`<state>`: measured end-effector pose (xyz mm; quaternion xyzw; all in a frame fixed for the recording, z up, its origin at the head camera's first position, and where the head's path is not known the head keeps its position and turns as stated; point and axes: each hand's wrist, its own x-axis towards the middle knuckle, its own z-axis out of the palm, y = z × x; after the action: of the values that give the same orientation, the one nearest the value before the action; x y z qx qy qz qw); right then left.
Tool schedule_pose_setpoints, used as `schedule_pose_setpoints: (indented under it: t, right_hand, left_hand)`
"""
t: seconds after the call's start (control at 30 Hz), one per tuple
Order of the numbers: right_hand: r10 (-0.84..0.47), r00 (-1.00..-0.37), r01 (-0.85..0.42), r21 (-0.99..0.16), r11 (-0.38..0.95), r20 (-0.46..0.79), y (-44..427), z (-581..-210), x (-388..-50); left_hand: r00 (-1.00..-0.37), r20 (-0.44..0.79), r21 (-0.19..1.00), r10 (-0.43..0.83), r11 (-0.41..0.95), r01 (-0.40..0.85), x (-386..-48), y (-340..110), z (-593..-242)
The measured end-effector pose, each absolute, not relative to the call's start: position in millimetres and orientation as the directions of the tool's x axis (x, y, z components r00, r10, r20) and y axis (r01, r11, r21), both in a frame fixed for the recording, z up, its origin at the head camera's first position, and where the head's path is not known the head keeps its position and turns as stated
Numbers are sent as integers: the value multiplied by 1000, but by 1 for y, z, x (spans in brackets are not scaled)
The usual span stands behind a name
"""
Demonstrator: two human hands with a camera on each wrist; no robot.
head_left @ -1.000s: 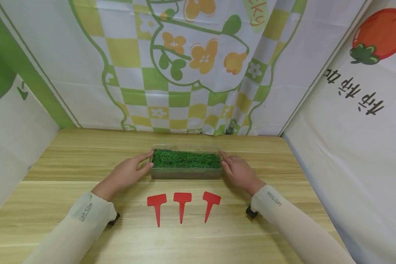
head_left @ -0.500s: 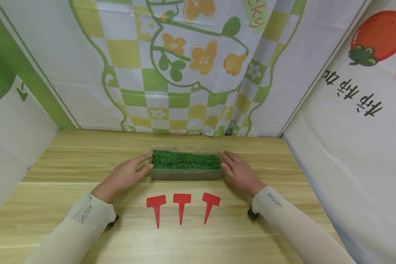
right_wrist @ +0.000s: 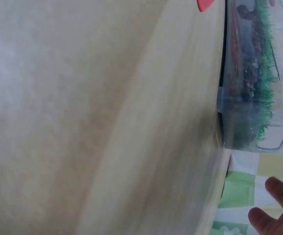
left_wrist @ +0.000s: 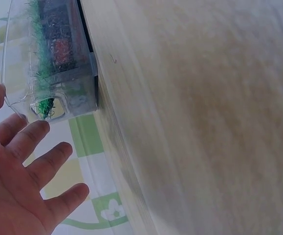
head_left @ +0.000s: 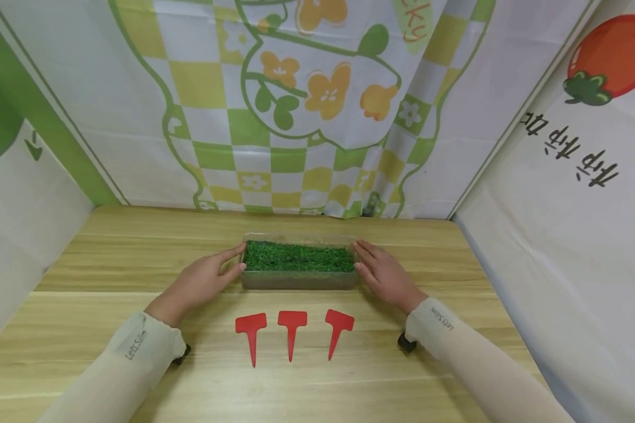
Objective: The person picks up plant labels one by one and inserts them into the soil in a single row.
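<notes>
Green grass-like turf (head_left: 298,257) lies in the clear rectangular plastic box (head_left: 298,281) I see the wide-spread left hand (head_left: 200,284) and right hand (head_left: 387,278) touching at nine and three o'clock.

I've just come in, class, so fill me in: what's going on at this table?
A person has one hand at each end of a clear box with green grass in it. The left hand and the right hand both touch the box with their fingers as it sits on the wooden table. Three red T-shaped tags lie in a row on the near side of the box, their points toward the person. Neither hand is holding a tag.
</notes>
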<state>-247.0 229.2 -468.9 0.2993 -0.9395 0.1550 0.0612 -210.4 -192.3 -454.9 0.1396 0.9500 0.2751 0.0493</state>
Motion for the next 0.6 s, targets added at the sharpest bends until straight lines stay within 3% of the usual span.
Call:
schedule_pose_setpoints:
  t: [0.6]
  right_hand:
    - [-402, -916, -346, -476, 809, -18, 230, -471, -247]
  left_hand:
    - [-962, -42, 624, 269, 760, 185, -209, -200, -456]
